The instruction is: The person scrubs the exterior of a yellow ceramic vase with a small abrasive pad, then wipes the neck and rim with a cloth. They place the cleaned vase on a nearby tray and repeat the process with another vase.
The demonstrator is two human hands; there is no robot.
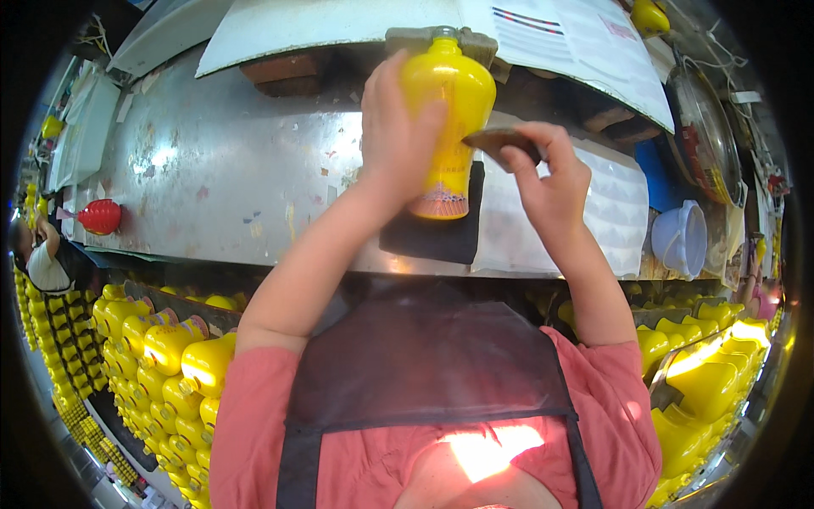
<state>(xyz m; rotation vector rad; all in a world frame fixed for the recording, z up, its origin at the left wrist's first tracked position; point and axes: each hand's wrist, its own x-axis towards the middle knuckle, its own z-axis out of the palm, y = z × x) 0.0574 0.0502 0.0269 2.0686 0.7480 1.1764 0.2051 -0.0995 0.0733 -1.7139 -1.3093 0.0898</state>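
Note:
A glossy yellow bottle (462,89) lies with its neck at the far end, against a grey-brown block (482,49). Its near end, with a patterned band, rests over a black cloth (431,242). My left hand (398,127) is closed around the bottle's left side. In my right hand (555,174) is a thin, dark brown flat piece with a curved edge (509,144), pinched between thumb and fingers. The piece's tip reaches the bottle's right side; whether it touches, I cannot tell.
The bottle is on a metal worktable (212,161). White printed sheets (606,204) lie on the right, beside a pale blue bucket (680,240). A red squeeze bottle (100,217) stands at the left. Stacked yellow bottles (170,343) flank me. Another person (49,259) works far left.

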